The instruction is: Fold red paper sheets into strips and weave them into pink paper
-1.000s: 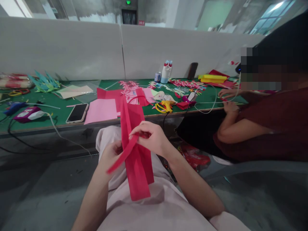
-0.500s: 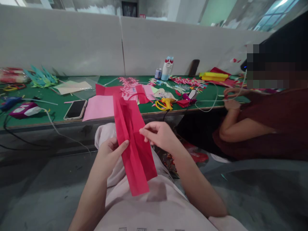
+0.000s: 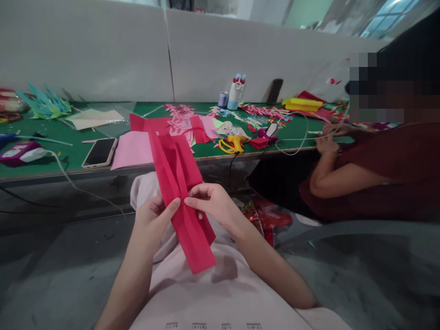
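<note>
A long red sheet of paper (image 3: 192,238), creased lengthwise into folds, slants over my lap in front of the table edge. My left hand (image 3: 156,213) grips its left side, thumb on top and fingers behind. From the right, my right hand (image 3: 215,204) pinches the middle fold, its thumb close to the left thumb; some of its fingertips are hidden behind the paper. The folds draw together between the two thumbs. Beyond the sheet's upper end lies a pink sheet of paper (image 3: 133,149) on the green table (image 3: 137,108).
On the table are a phone (image 3: 99,152), a yellow glue gun (image 3: 235,143), a purple and white device (image 3: 22,153), a bottle (image 3: 236,94), a can (image 3: 223,99) and pink paper cuttings (image 3: 180,114). A co-worker in a dark red top (image 3: 388,169) sits at the right.
My right hand has moved left and down onto the middle fold and now pinches it beside my left thumb. The folds are drawn closer together there. The view has shifted slightly.
</note>
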Demonstrator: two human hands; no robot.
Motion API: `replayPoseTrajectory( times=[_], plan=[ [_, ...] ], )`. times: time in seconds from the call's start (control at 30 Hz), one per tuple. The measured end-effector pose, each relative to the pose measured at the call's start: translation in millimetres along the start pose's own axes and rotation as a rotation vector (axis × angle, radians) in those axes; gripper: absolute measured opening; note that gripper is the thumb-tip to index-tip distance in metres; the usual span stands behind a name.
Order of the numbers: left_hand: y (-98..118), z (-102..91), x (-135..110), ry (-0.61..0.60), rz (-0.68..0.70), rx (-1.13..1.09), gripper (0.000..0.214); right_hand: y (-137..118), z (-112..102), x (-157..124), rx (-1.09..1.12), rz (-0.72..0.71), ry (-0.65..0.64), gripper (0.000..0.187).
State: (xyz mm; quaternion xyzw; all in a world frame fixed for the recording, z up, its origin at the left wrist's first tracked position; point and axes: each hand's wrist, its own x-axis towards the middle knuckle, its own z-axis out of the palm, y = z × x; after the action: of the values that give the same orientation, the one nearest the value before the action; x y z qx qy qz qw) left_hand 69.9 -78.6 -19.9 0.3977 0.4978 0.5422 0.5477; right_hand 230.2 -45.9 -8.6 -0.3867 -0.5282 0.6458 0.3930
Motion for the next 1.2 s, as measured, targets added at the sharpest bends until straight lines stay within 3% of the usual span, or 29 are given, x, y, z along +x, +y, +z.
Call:
replayPoseTrajectory(
  times=[0.3,0.53,1.2],
  plan=[
    [-4,5.2,2,0.062,-0.027,-0.089,0.032,12,3,2,0.175,-0.019,0.042,0.033],
    [-8,2.3,3,0.046,-0.023,-0.059,0.032,11,0,2,0.168,0.071,-0.016,0.034],
    [-12,1.0,5,0.077,0.031,-0.056,0.031,22,4,1,0.302,0.075,0.023,0.033]
  ],
)
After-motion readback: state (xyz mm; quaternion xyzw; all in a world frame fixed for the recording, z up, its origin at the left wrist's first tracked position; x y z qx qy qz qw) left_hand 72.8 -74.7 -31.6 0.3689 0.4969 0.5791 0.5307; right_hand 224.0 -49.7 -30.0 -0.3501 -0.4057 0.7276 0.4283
